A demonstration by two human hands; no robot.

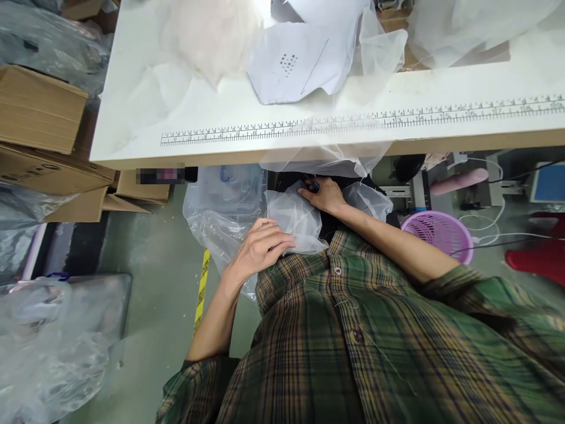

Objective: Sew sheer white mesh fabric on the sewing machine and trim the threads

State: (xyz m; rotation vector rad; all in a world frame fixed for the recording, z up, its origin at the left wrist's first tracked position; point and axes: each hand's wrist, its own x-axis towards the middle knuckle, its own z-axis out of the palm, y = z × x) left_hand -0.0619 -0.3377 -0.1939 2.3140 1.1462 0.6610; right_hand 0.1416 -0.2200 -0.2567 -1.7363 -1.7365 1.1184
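Note:
Sheer white fabric (296,213) lies across my lap, below the table's front edge. My left hand (263,244) is at its left side, with fingers bent and thumb close to them, pinching the fabric's edge. On the dark cloth over my legs, my right hand (324,195) curls around a small dark tool, only partly visible, at the fabric's upper right. More sheer fabric (368,200) lies to the right of my right hand, and another piece (326,158) hangs over the table edge.
The white table (141,126) has a printed ruler strip, crumpled paper (304,62) and sheer cloth on it. Cardboard boxes (42,109) and plastic bags (48,353) stand at the left. Below the table are a clear plastic bin (236,191) and a purple basket (439,232).

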